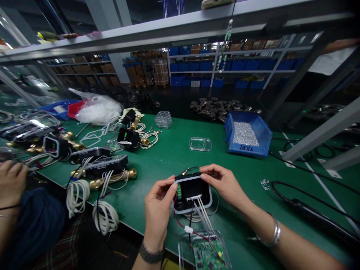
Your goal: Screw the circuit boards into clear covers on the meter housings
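Observation:
A black plastic housing (187, 189) sits upright in front of me, its open side facing me and edged by a grey rubber gasket (210, 200). My left hand (159, 204) pinches its upper left rim at the gasket between thumb and fingers. On the upper right rim, my right hand (223, 183) grips with thumb and fingertips. Inside shows a green cylindrical battery (179, 190). White, grey and black wires run from the housing to a green circuit board (209, 255) in a clear plastic cover (184, 247) at the bench edge. A white connector (188, 229) joins the red and black leads.
A blue bin (247, 149) of small metal parts stands at right, a clear cover (200, 144) beside it. Housings with brass fittings (112, 176) and coiled white cables fill the left. A black-handled tool (320, 219) lies right. Another person's hand (12, 182) is far left.

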`<action>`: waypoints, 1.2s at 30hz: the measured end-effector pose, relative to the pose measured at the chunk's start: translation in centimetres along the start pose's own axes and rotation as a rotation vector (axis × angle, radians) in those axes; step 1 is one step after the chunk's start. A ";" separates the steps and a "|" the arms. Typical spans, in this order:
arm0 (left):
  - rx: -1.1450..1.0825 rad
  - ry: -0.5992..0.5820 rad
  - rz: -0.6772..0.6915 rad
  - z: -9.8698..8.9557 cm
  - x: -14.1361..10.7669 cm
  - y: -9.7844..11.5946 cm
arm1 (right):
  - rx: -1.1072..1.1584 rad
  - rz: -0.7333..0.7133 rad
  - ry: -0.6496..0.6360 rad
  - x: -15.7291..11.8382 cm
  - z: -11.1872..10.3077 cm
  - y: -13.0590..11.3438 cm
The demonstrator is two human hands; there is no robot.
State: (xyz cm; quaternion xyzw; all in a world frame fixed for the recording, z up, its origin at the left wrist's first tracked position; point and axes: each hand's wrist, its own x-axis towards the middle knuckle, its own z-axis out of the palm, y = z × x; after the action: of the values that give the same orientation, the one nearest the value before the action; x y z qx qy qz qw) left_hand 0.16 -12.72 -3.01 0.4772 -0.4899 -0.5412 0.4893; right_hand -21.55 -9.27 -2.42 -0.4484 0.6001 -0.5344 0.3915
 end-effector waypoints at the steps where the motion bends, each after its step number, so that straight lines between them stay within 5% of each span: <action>1: -0.028 -0.008 -0.021 0.1 0.0 0.1 | 0.025 0.033 -0.043 0.1 -0.1 0.0; 15: 0.293 -0.077 0.093 1.6 0.9 1.0 | -0.117 0.015 -0.094 0.0 2.7 -2.0; 20: 0.288 -0.171 0.065 0.1 1.5 1.4 | -0.018 0.091 -0.193 0.7 0.7 -1.8; 25: 0.216 -0.400 -0.067 -2.6 1.7 1.5 | 0.074 0.171 -0.284 1.0 -2.3 -0.6; 31: 0.434 -0.416 0.257 -3.5 1.3 1.0 | 0.055 0.104 -0.251 0.5 -2.5 0.3; 36: 0.484 -0.476 0.212 -4.3 -0.3 0.7 | -0.035 0.054 -0.253 -0.8 -2.6 0.2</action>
State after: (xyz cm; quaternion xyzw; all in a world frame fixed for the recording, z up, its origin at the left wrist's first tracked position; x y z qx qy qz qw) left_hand 4.46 -12.76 -2.57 0.3864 -0.7511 -0.4515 0.2875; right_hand -23.83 -7.74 -2.31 -0.5026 0.5669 -0.4523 0.4705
